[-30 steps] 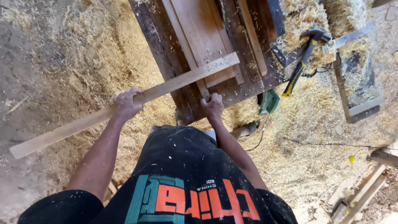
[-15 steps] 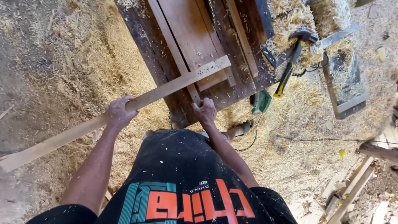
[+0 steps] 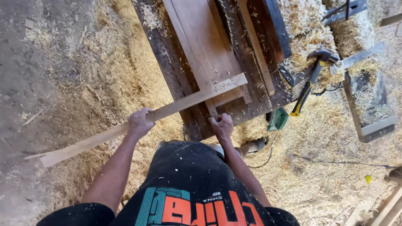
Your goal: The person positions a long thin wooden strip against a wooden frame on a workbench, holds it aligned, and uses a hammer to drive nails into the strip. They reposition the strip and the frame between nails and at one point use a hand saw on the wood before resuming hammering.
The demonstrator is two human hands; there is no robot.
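The left hand (image 3: 139, 122) is clenched around a long pale wooden strip (image 3: 176, 108), its grip taken about midway along the strip's length. From that grip the strip runs one way out over the sawdust-covered floor (image 3: 83, 83) and the other way up onto the dark, worn wooden tabletop (image 3: 167, 62), where its far end lies across a broad reddish-brown plank (image 3: 201, 46). Just beside it, the right hand (image 3: 222, 125) is closed over the tabletop's near edge, seemingly gripping a thin upright slat there, though the view is too poor to be sure. Farther right, well apart, a yellow-and-black-handled hammer (image 3: 307, 83) rests on wood shavings.
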